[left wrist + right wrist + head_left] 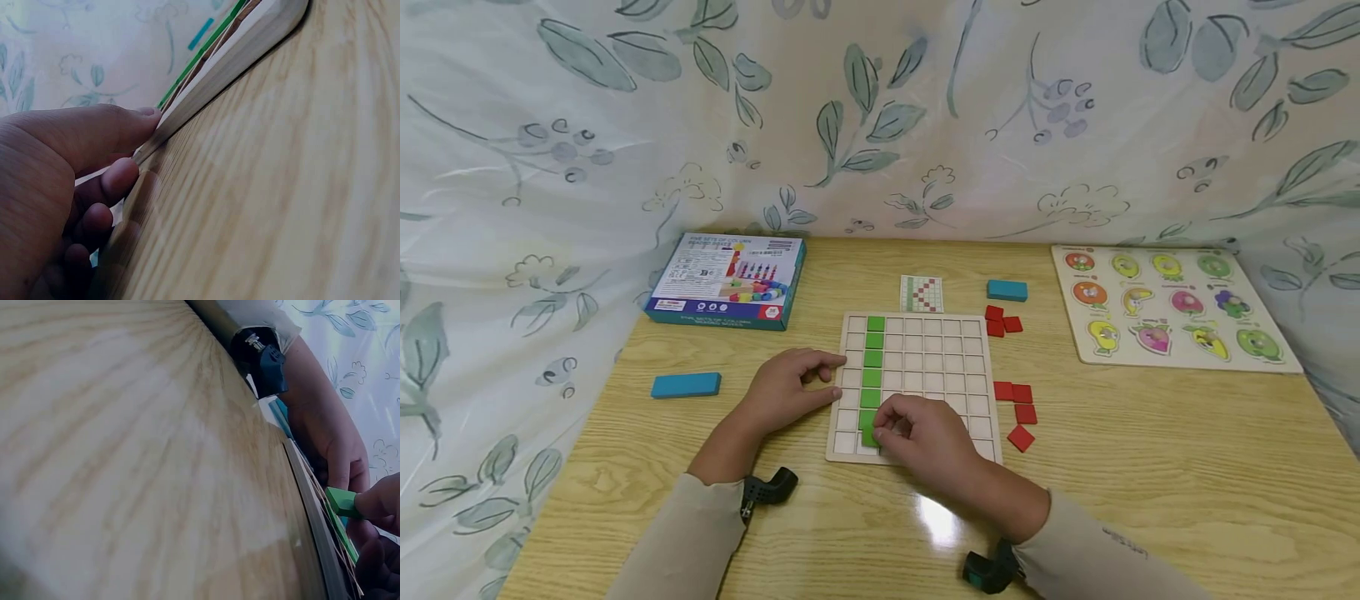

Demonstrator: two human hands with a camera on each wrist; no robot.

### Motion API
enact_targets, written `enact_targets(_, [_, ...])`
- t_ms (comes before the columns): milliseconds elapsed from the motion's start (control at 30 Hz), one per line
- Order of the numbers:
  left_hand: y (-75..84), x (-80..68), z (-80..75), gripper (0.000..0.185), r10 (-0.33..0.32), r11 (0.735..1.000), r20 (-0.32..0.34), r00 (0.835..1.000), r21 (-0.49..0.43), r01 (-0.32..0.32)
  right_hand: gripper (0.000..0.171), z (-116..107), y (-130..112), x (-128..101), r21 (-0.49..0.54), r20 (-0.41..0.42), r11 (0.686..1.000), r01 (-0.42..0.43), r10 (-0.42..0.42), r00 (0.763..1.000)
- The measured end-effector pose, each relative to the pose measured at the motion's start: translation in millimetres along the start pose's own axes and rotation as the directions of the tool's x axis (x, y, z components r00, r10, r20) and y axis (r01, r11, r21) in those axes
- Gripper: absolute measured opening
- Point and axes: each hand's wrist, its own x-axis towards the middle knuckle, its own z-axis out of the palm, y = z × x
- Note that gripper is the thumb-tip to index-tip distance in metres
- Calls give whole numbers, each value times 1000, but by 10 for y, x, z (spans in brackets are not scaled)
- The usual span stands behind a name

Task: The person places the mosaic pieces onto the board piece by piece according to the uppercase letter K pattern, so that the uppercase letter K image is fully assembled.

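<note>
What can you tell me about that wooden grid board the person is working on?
The grid board is a pale wooden square tray with rounded corners, lying flat on the wooden table. Thin ribs divide it into small square cells. One column near its left side is filled with green tiles; most other cells are bare. The left hand rests against its left edge, and the right hand pinches a green tile at its near edge.

Left hand point(56, 187) against wooden board point(231, 62) edge on table point(281, 200)
</note>
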Motion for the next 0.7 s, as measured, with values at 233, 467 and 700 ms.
enact_targets(233, [-10, -6, -1, 40, 8, 1000, 1, 1000, 5, -8, 15, 32, -17, -7, -68, 7, 998, 19, -19, 1000])
enact_targets(467, [-13, -3, 5, 41, 11, 1000, 1, 1000, 7, -11, 14, 67, -20, -28, -146, 5, 989, 35, -34, 999])
enact_targets(700, [-19, -1, 3, 40, 16, 1000, 2, 1000, 17, -16, 14, 85, -5, -50, -193, 0, 978, 76, -78, 997])
